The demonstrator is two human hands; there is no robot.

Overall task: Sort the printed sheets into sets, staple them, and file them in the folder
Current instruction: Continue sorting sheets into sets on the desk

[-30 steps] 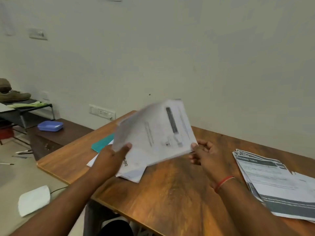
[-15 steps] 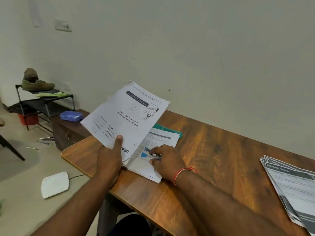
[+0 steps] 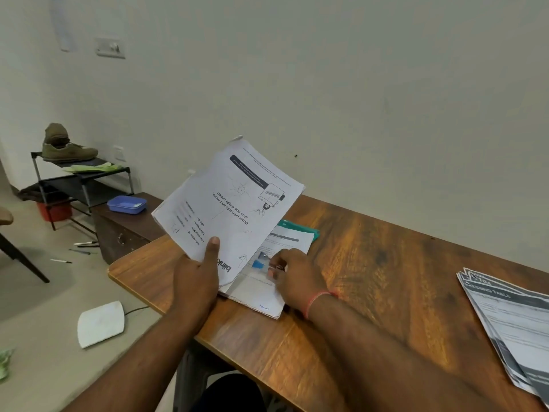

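A bundle of sheets (image 3: pixel 228 209) is gripped by the left hand (image 3: pixel 194 278), thumb pressed on top, and is held tilted up over the near-left corner of the table (image 3: pixel 371 263). Under it, a flat stack (image 3: pixel 260 295) is seen lying on the wood, with a green folder (image 3: pixel 309 231) peeking out from beneath its far edge. The right hand (image 3: pixel 300 278) is laid on that stack, fingers bent at the top sheet. Whether a sheet is pinched cannot be told. Far right, a fanned pile (image 3: pixel 511 322) lies well apart. For a clean set, one sheet alone should be peeled off, its heading checked against the raised bundle, and the edges squared before any stapling is tried.
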